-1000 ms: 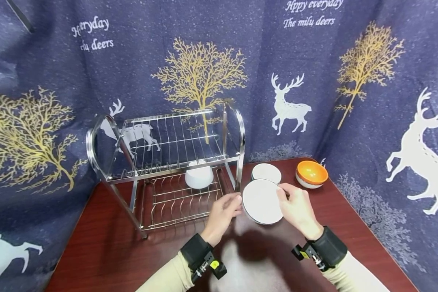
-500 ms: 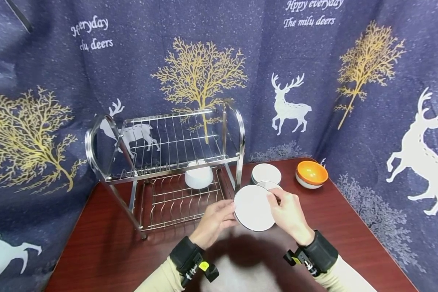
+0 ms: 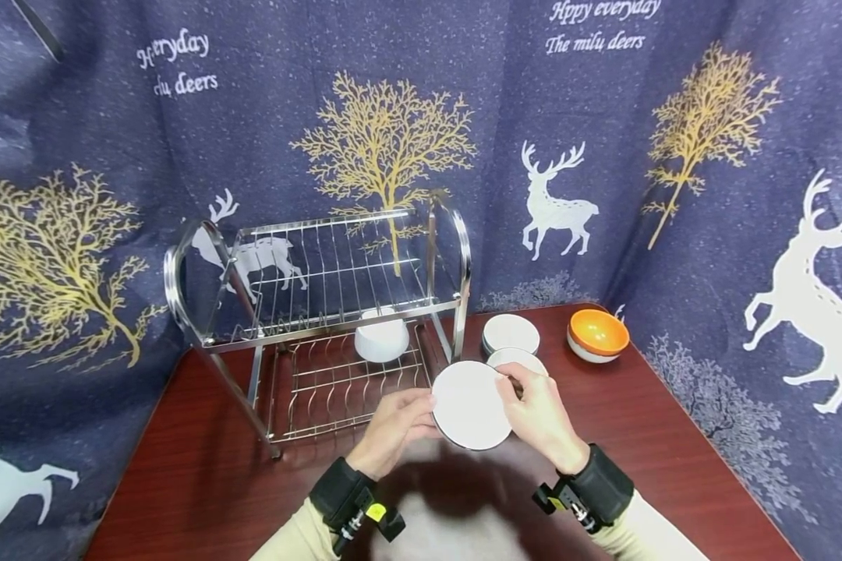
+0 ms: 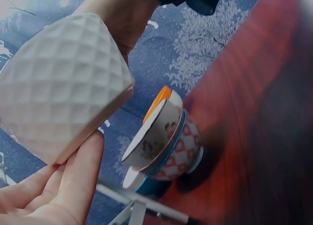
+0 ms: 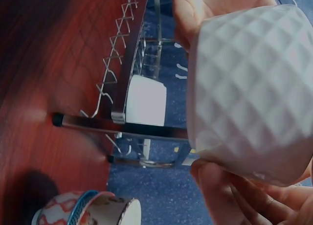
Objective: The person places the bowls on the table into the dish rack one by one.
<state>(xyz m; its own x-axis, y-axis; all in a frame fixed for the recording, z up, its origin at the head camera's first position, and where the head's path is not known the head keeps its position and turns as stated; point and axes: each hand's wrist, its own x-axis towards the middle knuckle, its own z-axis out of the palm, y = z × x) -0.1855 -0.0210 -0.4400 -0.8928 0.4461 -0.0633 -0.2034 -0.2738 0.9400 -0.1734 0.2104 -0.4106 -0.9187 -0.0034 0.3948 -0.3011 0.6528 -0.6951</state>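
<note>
Between both hands is a white bowl (image 3: 470, 405) with a thin dark rim, held above the table with its white inside facing up in the head view. Its outer wall (image 4: 58, 83) has a raised diamond pattern. My right hand (image 3: 542, 413) grips the right side of the rim with the thumb over the edge. On the opposite side my left hand (image 3: 395, 427) holds the bowl, thumb near the rim. In the left wrist view the left fingers (image 4: 80, 181) lie against the foot of the bowl. The right fingers (image 5: 220, 195) press near its foot.
A two-tier metal dish rack (image 3: 323, 312) stands at the left, with another white bowl (image 3: 382, 341) on its lower tier. Right of it are stacked patterned bowls (image 4: 181, 151) and a white-lined bowl (image 3: 511, 333). An orange-lined bowl (image 3: 599, 333) sits at the back right.
The white bowl has moved left and toward the person, away from the other bowls. My left hand has gone from beside it to holding it; both hands have shifted left.
</note>
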